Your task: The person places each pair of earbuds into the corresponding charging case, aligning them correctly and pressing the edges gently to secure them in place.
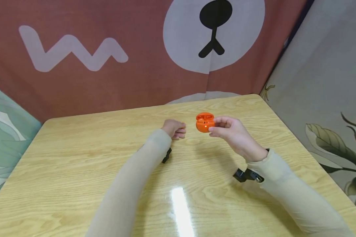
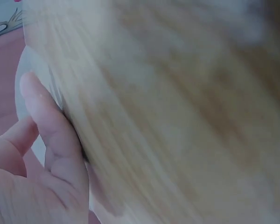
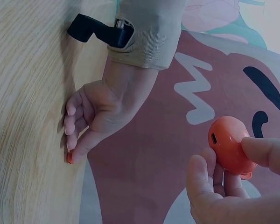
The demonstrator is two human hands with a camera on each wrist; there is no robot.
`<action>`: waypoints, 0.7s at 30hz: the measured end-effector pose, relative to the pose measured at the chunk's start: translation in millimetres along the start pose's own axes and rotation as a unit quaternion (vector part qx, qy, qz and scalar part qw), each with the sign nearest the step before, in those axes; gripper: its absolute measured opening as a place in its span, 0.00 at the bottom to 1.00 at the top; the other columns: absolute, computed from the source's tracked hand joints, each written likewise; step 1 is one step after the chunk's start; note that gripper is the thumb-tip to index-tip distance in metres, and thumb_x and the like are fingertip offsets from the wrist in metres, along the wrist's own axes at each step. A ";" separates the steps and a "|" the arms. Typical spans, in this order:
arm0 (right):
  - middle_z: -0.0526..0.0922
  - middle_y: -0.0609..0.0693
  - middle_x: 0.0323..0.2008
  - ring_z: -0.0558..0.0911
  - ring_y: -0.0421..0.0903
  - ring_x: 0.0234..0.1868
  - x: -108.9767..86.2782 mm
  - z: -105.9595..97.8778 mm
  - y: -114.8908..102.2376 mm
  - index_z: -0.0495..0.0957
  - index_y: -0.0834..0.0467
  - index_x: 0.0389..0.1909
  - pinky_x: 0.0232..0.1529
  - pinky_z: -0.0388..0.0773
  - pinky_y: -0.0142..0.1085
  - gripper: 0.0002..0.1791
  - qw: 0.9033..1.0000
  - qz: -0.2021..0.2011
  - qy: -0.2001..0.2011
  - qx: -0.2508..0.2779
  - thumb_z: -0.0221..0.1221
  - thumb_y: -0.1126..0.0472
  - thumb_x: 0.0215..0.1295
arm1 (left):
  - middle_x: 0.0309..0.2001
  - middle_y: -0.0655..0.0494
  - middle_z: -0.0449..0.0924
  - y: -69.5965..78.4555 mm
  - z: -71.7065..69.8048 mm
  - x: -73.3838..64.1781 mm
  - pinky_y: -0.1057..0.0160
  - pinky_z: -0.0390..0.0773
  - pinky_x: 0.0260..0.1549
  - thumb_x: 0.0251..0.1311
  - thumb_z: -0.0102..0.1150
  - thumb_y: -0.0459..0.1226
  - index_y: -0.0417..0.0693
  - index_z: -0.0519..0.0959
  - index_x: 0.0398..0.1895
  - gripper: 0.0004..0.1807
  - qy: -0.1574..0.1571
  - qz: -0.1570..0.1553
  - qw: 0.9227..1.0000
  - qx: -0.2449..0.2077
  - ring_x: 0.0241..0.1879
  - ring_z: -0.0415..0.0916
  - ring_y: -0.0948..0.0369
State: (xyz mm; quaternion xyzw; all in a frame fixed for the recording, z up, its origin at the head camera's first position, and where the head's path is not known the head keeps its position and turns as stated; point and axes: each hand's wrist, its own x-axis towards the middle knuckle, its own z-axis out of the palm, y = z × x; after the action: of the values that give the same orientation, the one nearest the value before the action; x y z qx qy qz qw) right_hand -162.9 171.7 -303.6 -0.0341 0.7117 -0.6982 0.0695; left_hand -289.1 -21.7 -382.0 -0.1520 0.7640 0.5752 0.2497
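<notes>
An orange earbud case is held above the table in my right hand, its lid raised. The right thumb and fingers grip the case from its right side in the head view. In the right wrist view the rounded case shows a small dark slot, with the right-hand fingers around it. My left hand is to the left of the case, low at the tabletop. Between its thumb and index fingertip it pinches a small orange earbud, mostly hidden by the fingers. The left wrist view shows only that hand's fingers, no earbud.
The wood-grain table extends around both hands, with a bright reflection near the front. A red-brown cloth with a bear print hangs behind it; patterned cloths hang at both sides. Black wrist mounts stick out below the sleeves.
</notes>
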 end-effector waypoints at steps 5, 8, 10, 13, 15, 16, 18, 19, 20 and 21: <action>0.77 0.53 0.42 0.81 0.42 0.40 -0.5 0.1 1.8 0.69 0.73 0.48 0.47 0.80 0.36 0.12 1.000 0.001 0.003 -0.008 0.56 0.75 0.65 | 0.23 0.55 0.83 -0.1 2.9 1.6 0.68 0.75 0.16 0.65 0.61 0.38 0.43 0.82 0.50 0.13 0.012 0.002 1.000 0.013 0.18 0.80 0.63; 0.77 0.53 0.42 0.81 0.42 0.40 -1.2 0.2 2.0 0.70 0.73 0.48 0.47 0.80 0.36 0.12 1.000 0.000 0.005 -0.007 0.56 0.75 0.65 | 0.20 0.54 0.82 -1.2 2.0 1.2 0.68 0.75 0.16 0.66 0.61 0.38 0.40 0.83 0.44 0.11 0.014 0.002 1.000 0.010 0.17 0.79 0.63; 0.77 0.53 0.41 0.81 0.42 0.40 -1.3 0.6 1.9 0.70 0.72 0.47 0.47 0.80 0.37 0.12 1.000 -0.001 0.005 -0.006 0.56 0.75 0.64 | 0.18 0.54 0.79 -2.0 0.6 -0.5 0.68 0.74 0.15 0.65 0.61 0.39 0.38 0.82 0.38 0.10 0.015 0.003 1.000 0.008 0.16 0.78 0.63; 0.77 0.52 0.41 0.81 0.42 0.40 -1.5 0.6 1.8 0.70 0.72 0.47 0.48 0.80 0.38 0.12 1.000 -0.001 0.004 -0.005 0.56 0.75 0.64 | 0.16 0.56 0.76 -2.6 -1.0 -3.1 0.69 0.72 0.13 0.64 0.63 0.37 0.39 0.80 0.32 0.09 0.011 0.004 1.000 0.002 0.14 0.76 0.63; 0.77 0.52 0.41 0.81 0.42 0.40 -1.5 0.4 1.8 0.70 0.73 0.48 0.47 0.80 0.37 0.12 1.000 -0.003 0.004 -0.007 0.56 0.75 0.64 | 0.15 0.56 0.73 -1.9 -1.6 -5.4 0.70 0.70 0.12 0.63 0.63 0.36 0.40 0.78 0.30 0.08 0.004 0.007 1.000 0.001 0.13 0.73 0.64; 0.77 0.52 0.40 0.81 0.42 0.39 -1.6 0.3 1.7 0.70 0.73 0.48 0.46 0.80 0.36 0.12 1.000 -0.003 0.004 -0.008 0.56 0.75 0.64 | 0.15 0.56 0.72 -0.9 -2.0 -7.1 0.70 0.69 0.12 0.62 0.63 0.35 0.40 0.77 0.31 0.07 0.000 0.008 1.000 0.001 0.12 0.72 0.64; 0.77 0.52 0.40 0.81 0.42 0.39 -1.6 0.4 1.2 0.70 0.73 0.48 0.46 0.80 0.35 0.12 1.000 -0.005 0.006 -0.011 0.56 0.74 0.64 | 0.18 0.55 0.72 2.0 -3.0 -11.6 0.70 0.68 0.12 0.62 0.63 0.34 0.39 0.78 0.34 0.06 -0.007 0.010 1.000 -0.002 0.13 0.70 0.64; 0.77 0.52 0.40 0.81 0.41 0.39 -1.5 0.4 0.9 0.70 0.73 0.48 0.45 0.80 0.34 0.12 1.000 -0.005 0.006 -0.012 0.56 0.74 0.64 | 0.21 0.54 0.72 4.1 -3.8 -14.5 0.71 0.68 0.13 0.62 0.63 0.35 0.38 0.78 0.37 0.07 -0.010 0.012 1.000 -0.003 0.13 0.69 0.64; 0.77 0.52 0.40 0.81 0.41 0.39 -1.4 0.4 0.6 0.70 0.73 0.47 0.45 0.80 0.34 0.12 1.000 -0.006 0.006 -0.013 0.56 0.74 0.64 | 0.25 0.53 0.73 6.6 -5.0 -17.7 0.71 0.69 0.14 0.62 0.63 0.36 0.38 0.79 0.41 0.10 -0.012 0.015 1.000 -0.005 0.14 0.69 0.64; 0.77 0.52 0.40 0.81 0.41 0.39 -1.3 0.6 0.1 0.70 0.72 0.47 0.45 0.80 0.34 0.12 1.000 -0.007 0.006 -0.013 0.56 0.74 0.64 | 0.30 0.51 0.75 9.1 -6.4 -21.4 0.71 0.70 0.16 0.63 0.63 0.37 0.38 0.78 0.46 0.12 -0.014 0.016 1.000 -0.010 0.15 0.69 0.64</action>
State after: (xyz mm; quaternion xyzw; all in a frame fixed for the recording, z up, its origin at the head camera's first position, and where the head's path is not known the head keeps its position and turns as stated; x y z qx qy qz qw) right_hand -161.5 171.3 -303.6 -0.0357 0.7210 -0.6894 0.0600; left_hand -277.4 -26.3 -361.4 -0.1344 0.7571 0.5884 0.2499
